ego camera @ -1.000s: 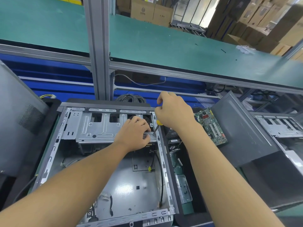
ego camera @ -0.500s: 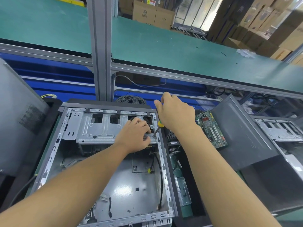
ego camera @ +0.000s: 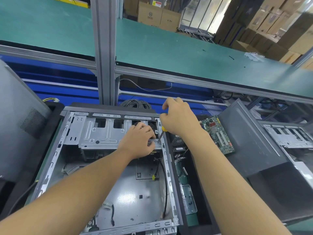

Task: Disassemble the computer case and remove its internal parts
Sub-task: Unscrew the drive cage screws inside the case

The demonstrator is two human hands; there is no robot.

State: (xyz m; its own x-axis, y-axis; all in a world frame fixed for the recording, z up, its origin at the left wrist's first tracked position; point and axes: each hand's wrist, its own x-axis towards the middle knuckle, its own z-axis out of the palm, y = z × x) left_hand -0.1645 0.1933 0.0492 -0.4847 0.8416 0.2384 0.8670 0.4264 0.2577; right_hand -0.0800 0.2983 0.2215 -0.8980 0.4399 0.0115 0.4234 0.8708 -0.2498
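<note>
The open grey steel computer case [ego camera: 50, 160] lies flat, left of a green circuit board [ego camera: 218, 134], its long axis running away from the person. The right hand [ego camera: 179, 119] has its fingers wrapped round a yellow-handled screwdriver [ego camera: 161, 133] — steeply tilted, tip down on the silver metal drive cage [ego camera: 101, 133] — while the left hand [ego camera: 140, 141] curls its fingers over the cage edge.

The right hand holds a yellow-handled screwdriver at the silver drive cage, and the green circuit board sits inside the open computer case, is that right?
No. The head view shows the green circuit board lying outside the open grey computer case, to its right. The right hand does hold the yellow-handled screwdriver at the silver metal drive cage.
</note>
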